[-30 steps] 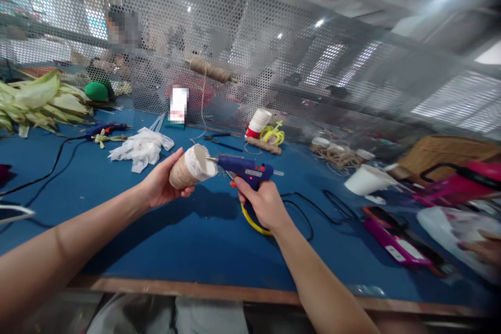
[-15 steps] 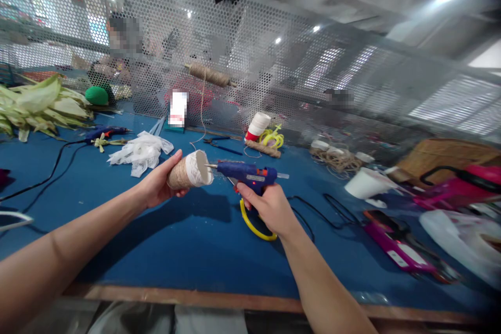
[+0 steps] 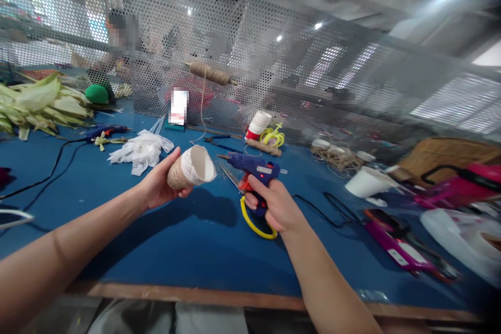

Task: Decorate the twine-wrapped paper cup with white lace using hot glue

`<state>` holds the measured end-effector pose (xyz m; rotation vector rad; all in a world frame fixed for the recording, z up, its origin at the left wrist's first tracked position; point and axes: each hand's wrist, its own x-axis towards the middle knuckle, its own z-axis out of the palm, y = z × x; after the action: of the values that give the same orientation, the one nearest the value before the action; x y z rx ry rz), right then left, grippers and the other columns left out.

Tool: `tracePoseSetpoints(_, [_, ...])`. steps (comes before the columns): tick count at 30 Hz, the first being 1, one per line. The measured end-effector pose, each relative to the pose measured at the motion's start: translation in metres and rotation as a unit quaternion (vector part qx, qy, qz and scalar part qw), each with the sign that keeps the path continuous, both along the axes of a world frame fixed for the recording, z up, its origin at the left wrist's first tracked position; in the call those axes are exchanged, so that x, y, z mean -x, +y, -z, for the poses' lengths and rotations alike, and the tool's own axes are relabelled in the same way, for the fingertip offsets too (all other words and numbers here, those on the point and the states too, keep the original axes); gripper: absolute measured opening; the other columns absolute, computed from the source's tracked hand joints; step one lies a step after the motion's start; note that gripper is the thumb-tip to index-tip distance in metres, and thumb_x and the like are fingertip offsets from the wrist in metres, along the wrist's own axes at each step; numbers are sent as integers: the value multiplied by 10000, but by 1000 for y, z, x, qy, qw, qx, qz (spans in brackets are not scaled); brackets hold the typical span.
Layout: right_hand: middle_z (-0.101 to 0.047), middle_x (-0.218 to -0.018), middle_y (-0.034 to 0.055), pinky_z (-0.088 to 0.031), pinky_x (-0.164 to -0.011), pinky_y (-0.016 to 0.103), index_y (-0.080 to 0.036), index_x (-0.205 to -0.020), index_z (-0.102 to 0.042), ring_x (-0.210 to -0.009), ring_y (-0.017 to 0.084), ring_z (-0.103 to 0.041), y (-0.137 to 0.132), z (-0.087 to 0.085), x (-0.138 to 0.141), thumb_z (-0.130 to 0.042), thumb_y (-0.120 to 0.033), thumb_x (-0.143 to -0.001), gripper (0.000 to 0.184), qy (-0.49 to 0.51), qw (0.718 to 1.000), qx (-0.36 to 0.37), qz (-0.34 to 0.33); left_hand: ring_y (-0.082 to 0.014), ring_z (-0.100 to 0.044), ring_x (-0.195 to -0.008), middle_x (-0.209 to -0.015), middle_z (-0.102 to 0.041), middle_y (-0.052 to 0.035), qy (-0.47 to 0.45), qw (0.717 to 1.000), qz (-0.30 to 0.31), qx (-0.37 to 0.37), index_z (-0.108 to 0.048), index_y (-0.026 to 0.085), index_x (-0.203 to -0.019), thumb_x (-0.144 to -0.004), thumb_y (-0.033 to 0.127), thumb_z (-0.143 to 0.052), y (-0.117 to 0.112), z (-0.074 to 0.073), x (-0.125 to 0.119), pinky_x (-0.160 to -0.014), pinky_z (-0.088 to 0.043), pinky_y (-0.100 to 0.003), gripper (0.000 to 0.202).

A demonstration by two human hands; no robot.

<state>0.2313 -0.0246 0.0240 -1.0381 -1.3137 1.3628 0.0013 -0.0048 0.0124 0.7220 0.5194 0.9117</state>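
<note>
My left hand (image 3: pixel 162 180) is wrapped round a twine-covered paper cup (image 3: pixel 180 171) with a white lace band at its rim. The cup is tilted, its open mouth facing right and toward me. In my right hand (image 3: pixel 274 201) is a blue glue gun (image 3: pixel 252 165), its index finger near the orange trigger and a small red light glowing. The gun's nozzle points left, a short way from the cup's rim. Scissors with yellow handles (image 3: pixel 256 227) lie on the table, partly hidden by the right hand. A heap of white lace (image 3: pixel 141 150) lies beyond my left hand.
A second glue gun (image 3: pixel 107 131) and pale husks (image 3: pixel 43 102) are at the left. Pliers (image 3: pixel 223 144), a red-and-white cup stack (image 3: pixel 258 125) and yellow ribbon (image 3: pixel 274 135) sit near the mesh partition (image 3: pixel 297 73). A purple power strip (image 3: pixel 395 245) lies right.
The glue gun has drawn back to the right, its nozzle moving away from the cup's rim. The cup has turned slightly, showing more of its inside.
</note>
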Motion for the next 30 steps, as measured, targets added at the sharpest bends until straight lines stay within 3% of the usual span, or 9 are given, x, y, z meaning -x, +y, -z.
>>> tracePoseSetpoints(5, [-555, -651, 8, -267, -389, 199, -131, -658, -606, -410, 27, -354, -2, 2, 10, -697, -367, -654, 253, 74, 995, 58, -33, -117, -521, -416, -618, -595, -71, -43, 999, 13, 1, -552, 131, -871, -841, 497, -323, -2, 0, -2, -361, -385, -199, 434])
tracePoseSetpoints(10, [-565, -666, 12, -273, -393, 205, -135, -672, -609, -410, 28, -341, -3, 7, 14, -684, -374, -667, 252, 84, 994, 60, -37, -112, -523, -441, -658, -605, -84, -59, 998, 16, 9, -547, 129, -912, -832, 516, -333, -3, 2, -3, -379, -396, -198, 450])
tracePoseSetpoints(16, [-468, -475, -25, -289, -420, 222, -132, -696, -610, -417, 65, -379, -2, 12, 10, -613, -390, -739, 261, -19, 1000, -3, -8, -109, -510, -417, -627, -600, -78, -45, 999, -16, -11, -560, 121, -836, -845, 496, -314, -2, 2, -4, -364, -379, -198, 448])
tracePoseSetpoints(22, [-525, -525, 5, -325, -434, 236, -138, -720, -612, -454, 89, -417, -4, 10, 5, -612, -384, -740, 247, -108, 994, -35, 1, -119, -524, -411, -577, -588, -54, 4, 998, -60, -6, -565, 125, -801, -868, 443, -299, -2, -1, -5, -367, -392, -203, 420])
tracePoseSetpoints(26, [-548, -571, 6, -294, -406, 218, -135, -695, -620, -416, 52, -376, -6, 4, 7, -643, -381, -712, 248, -10, 1000, -18, 0, -122, -518, -410, -561, -573, -47, -8, 997, -69, -22, -559, 131, -787, -869, 431, -302, -2, -3, -4, -365, -390, -207, 403])
tracePoseSetpoints(30, [-580, -634, 13, -270, -381, 190, -128, -675, -622, -400, 23, -355, -3, 3, 11, -685, -352, -675, 233, 108, 993, 43, -18, -127, -535, -441, -597, -589, -62, -28, 997, -58, -29, -568, 127, -840, -857, 447, -326, -4, -4, -3, -391, -409, -211, 401])
